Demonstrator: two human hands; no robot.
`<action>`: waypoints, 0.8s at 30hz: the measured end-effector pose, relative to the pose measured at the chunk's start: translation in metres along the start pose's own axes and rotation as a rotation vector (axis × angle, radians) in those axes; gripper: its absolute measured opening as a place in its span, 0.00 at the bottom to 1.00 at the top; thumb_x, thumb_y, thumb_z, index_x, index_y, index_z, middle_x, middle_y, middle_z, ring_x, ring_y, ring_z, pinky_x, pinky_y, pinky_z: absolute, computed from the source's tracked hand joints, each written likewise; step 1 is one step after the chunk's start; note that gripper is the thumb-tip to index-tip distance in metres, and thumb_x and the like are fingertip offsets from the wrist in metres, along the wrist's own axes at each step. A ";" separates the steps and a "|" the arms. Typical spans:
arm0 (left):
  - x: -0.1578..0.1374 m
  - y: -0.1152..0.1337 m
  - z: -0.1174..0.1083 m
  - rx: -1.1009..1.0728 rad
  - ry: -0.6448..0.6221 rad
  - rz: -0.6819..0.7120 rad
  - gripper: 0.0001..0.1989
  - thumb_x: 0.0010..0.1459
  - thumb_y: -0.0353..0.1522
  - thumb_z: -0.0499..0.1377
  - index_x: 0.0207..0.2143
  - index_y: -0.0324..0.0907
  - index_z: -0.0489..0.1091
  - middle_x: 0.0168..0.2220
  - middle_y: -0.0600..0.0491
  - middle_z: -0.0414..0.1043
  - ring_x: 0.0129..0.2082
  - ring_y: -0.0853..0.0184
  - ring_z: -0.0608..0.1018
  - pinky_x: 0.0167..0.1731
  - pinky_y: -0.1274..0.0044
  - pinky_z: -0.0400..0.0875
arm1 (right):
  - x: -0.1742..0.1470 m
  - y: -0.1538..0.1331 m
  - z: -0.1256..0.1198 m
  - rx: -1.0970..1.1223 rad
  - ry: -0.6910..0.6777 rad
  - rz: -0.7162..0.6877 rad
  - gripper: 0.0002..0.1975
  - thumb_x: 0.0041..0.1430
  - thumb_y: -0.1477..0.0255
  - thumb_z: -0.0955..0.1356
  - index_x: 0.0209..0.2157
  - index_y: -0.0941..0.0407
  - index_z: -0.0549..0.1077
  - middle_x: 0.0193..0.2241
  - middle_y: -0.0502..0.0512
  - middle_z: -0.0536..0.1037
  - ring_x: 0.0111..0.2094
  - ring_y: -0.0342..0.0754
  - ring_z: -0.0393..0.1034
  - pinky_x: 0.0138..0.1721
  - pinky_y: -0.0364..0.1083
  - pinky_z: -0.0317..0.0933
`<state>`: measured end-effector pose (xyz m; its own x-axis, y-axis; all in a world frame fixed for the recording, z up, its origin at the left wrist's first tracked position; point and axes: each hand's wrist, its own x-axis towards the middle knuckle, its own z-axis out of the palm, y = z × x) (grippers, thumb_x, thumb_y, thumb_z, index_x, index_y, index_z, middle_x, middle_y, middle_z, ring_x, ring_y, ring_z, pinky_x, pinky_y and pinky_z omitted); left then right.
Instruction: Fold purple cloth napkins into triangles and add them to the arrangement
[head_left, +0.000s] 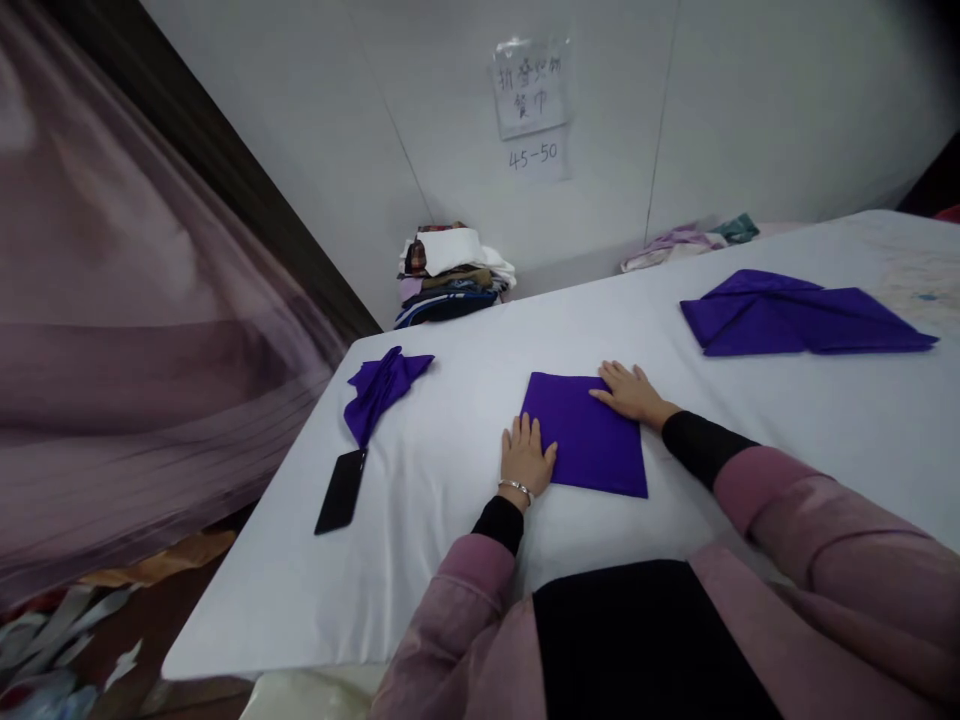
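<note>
The folded purple napkin (585, 432) is being pinned by flat, open hands, left hand (525, 458) and right hand (630, 392), so it's probably getting skewed if they're dragged unevenly on that slick white tablecloth (450, 480).

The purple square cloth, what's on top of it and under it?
Both hands press on the purple square cloth: left hand, right hand. Under it shows white table; anything directly beneath is hidden.
</note>
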<state>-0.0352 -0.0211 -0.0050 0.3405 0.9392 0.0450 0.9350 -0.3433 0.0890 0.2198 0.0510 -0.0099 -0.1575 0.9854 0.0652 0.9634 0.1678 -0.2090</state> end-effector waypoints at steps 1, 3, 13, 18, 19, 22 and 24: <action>0.000 0.000 0.000 0.002 0.000 0.000 0.30 0.63 0.43 0.41 0.61 0.34 0.52 0.65 0.41 0.47 0.65 0.55 0.49 0.61 0.59 0.46 | -0.004 -0.001 -0.002 -0.006 0.011 0.024 0.37 0.61 0.50 0.50 0.62 0.60 0.55 0.62 0.66 0.54 0.63 0.60 0.43 0.59 0.64 0.38; 0.001 0.000 0.000 0.007 -0.003 -0.004 0.30 0.63 0.43 0.41 0.61 0.34 0.52 0.65 0.41 0.47 0.65 0.55 0.49 0.60 0.59 0.46 | -0.015 -0.012 -0.005 -0.004 0.025 -0.013 0.38 0.61 0.49 0.51 0.62 0.61 0.54 0.63 0.67 0.53 0.64 0.60 0.42 0.59 0.63 0.37; 0.002 -0.001 0.001 0.030 0.017 0.013 0.30 0.63 0.42 0.42 0.61 0.33 0.52 0.64 0.40 0.48 0.64 0.54 0.50 0.60 0.59 0.48 | -0.051 -0.050 0.009 0.094 -0.064 -0.316 0.39 0.60 0.46 0.51 0.62 0.59 0.55 0.63 0.65 0.53 0.64 0.57 0.42 0.61 0.61 0.36; 0.001 -0.002 0.000 0.026 0.016 0.012 0.30 0.63 0.42 0.41 0.61 0.32 0.52 0.64 0.40 0.48 0.64 0.53 0.50 0.60 0.59 0.47 | -0.048 0.002 0.000 0.018 -0.036 -0.145 0.38 0.60 0.48 0.52 0.62 0.59 0.55 0.63 0.65 0.52 0.63 0.58 0.43 0.60 0.62 0.37; 0.001 -0.001 0.000 0.023 0.012 0.009 0.30 0.63 0.42 0.41 0.61 0.32 0.52 0.64 0.40 0.48 0.64 0.53 0.49 0.60 0.59 0.47 | -0.049 0.009 -0.001 -0.003 -0.022 -0.111 0.38 0.60 0.48 0.52 0.62 0.60 0.55 0.63 0.65 0.53 0.63 0.58 0.43 0.60 0.62 0.37; 0.000 0.000 -0.001 0.015 -0.001 0.003 0.30 0.63 0.42 0.42 0.61 0.32 0.52 0.64 0.40 0.47 0.64 0.54 0.49 0.60 0.59 0.47 | -0.048 0.014 -0.002 -0.029 0.026 -0.086 0.38 0.61 0.48 0.51 0.62 0.60 0.55 0.62 0.67 0.54 0.63 0.59 0.43 0.60 0.62 0.38; -0.001 0.000 -0.001 0.015 -0.009 0.000 0.30 0.63 0.43 0.42 0.61 0.33 0.52 0.65 0.41 0.47 0.65 0.54 0.49 0.60 0.59 0.47 | -0.042 0.002 0.000 -0.006 0.040 -0.145 0.39 0.60 0.47 0.51 0.62 0.60 0.55 0.62 0.66 0.54 0.63 0.59 0.43 0.60 0.62 0.38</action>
<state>-0.0352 -0.0218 -0.0038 0.3418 0.9391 0.0358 0.9362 -0.3436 0.0736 0.2281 0.0097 -0.0127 -0.2864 0.9489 0.1328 0.9325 0.3079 -0.1888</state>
